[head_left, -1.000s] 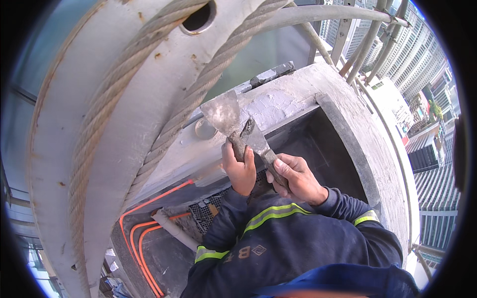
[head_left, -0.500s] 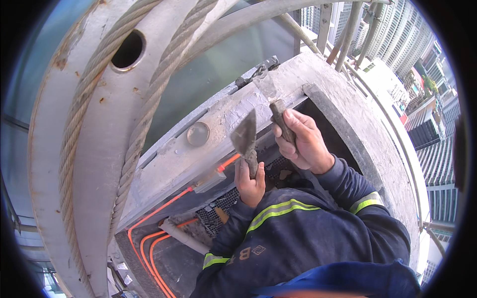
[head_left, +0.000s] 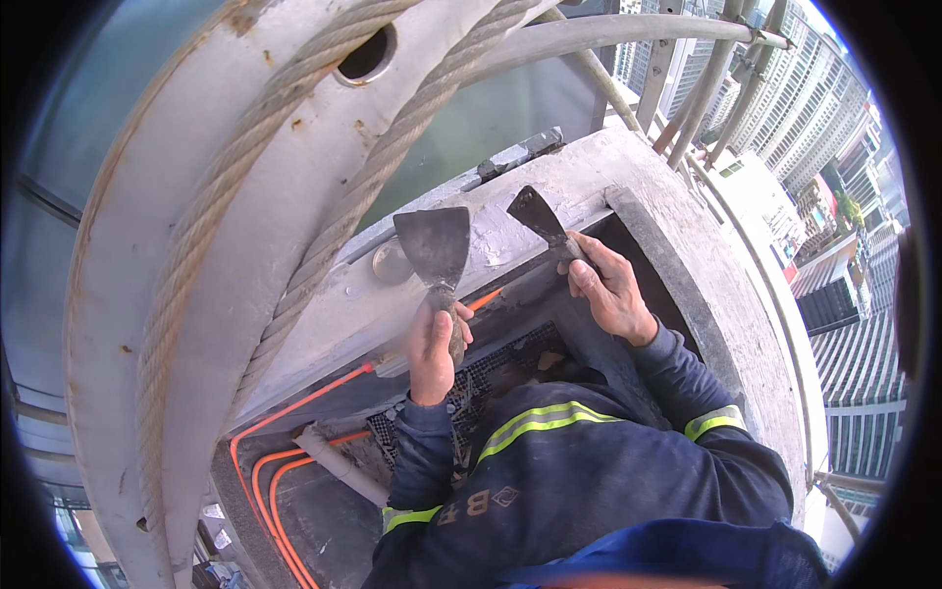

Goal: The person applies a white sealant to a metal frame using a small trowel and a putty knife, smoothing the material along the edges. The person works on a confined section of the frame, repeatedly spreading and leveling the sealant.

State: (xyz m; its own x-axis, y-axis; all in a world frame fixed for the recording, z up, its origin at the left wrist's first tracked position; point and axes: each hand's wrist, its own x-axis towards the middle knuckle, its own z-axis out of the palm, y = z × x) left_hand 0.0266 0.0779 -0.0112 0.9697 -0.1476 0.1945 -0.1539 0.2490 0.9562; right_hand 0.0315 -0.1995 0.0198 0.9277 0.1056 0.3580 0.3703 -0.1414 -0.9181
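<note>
Tan lettering (head_left: pixel 478 503) marks the jacket (head_left: pixel 628 471); left fingers (head_left: pixel 439 337) hold a wide scraper (head_left: pixel 435 242), right fingers (head_left: pixel 600 254) a second scraper (head_left: pixel 537 214).

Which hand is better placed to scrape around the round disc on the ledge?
Likely left: the left hand holds a scraper with its blade showing beside the round disc; the right hand holds the other scraper farther from it.

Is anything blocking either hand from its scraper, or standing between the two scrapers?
Nothing visible is: the left hand grips the left scraper, the right hand the right scraper. The pale ledge shows behind the gap between them.
</note>
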